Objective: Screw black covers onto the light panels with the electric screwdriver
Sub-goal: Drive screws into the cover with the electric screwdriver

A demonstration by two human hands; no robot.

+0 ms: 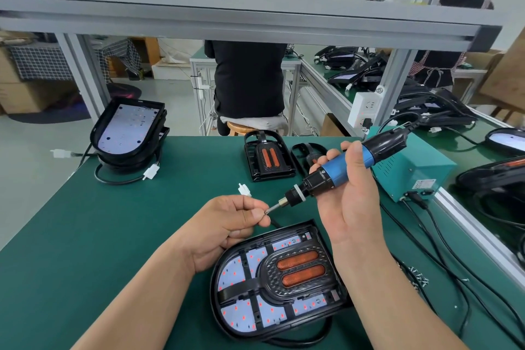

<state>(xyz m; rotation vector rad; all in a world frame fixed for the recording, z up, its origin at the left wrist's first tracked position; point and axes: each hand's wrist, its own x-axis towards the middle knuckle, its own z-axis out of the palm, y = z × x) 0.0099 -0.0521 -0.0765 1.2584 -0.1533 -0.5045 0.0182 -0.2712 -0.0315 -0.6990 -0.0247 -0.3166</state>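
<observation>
R hand (352, 202): screwdriver (336, 169) (L hand (227, 224) at bit (273, 208))

Both bare forearms reach in from the lower edge, the left from the lower left and the right from the lower right, and converge toward the middle. The left grip (230, 224) is raised, knuckles up, fingers curled in, thumb and forefinger pinching the tip of the bit (274, 208). The right grip (350, 193) stands higher, wrist upright, palm toward the camera, fingers wrapped round the electric screwdriver (335, 170), which it holds slanting down toward the left grip.
</observation>
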